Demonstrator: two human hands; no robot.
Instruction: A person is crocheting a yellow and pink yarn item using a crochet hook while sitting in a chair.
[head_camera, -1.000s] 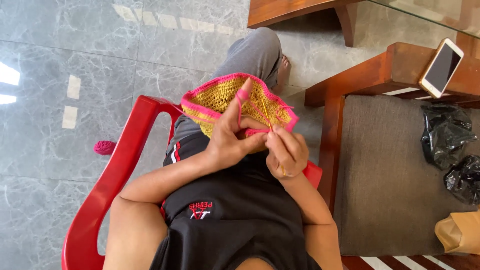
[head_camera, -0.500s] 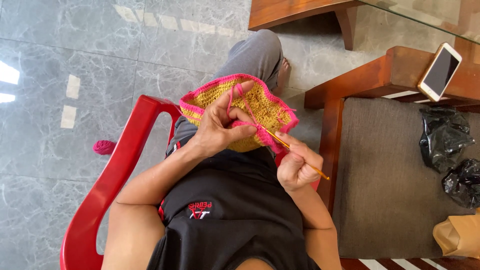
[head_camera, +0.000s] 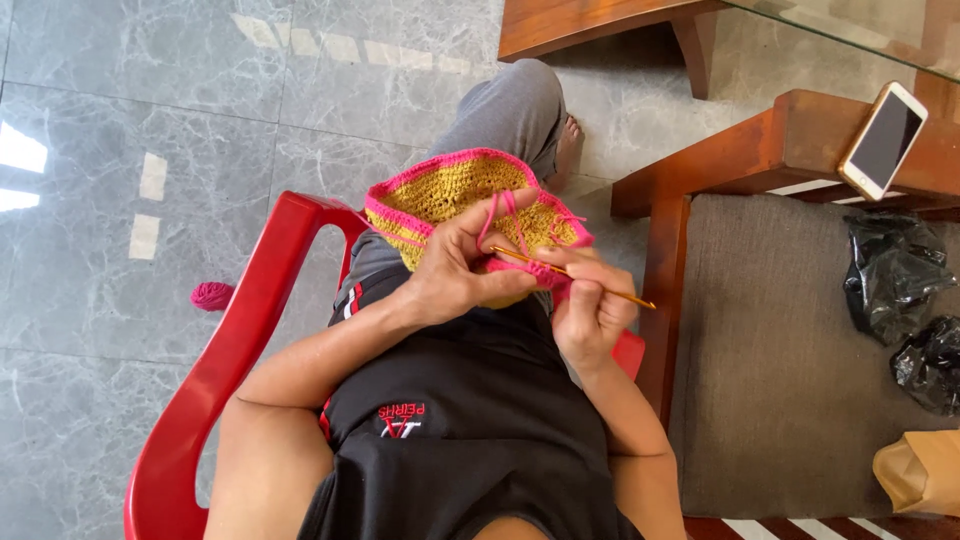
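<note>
Two bare hands work at a piece of crochet over the person's lap, seen from the head camera looking straight down. The left hand (head_camera: 455, 270) has its fingers closed on the near edge of the crochet piece (head_camera: 455, 195), a yellow rounded panel with a pink border that rests on the raised knee. A strand of pink yarn (head_camera: 497, 212) loops over the left forefinger and runs down to the work. The right hand (head_camera: 590, 305) sits just beside the left, its fingers pinched narrow around a slim golden crochet hook (head_camera: 580, 275); the hook's tip lies at the pink border beside the left thumb, and its tail end sticks out to the right past the knuckles. The person sits in a red plastic chair (head_camera: 230, 340) on a grey marble floor (head_camera: 120, 120). A small ball of pink yarn (head_camera: 211, 295) lies on the floor just left of the chair arm. To the right stands a wooden chair with a brown cushion (head_camera: 780, 350); a phone (head_camera: 884, 140) lies on its arm, and black plastic bags (head_camera: 895, 270) rest on the cushion.
</note>
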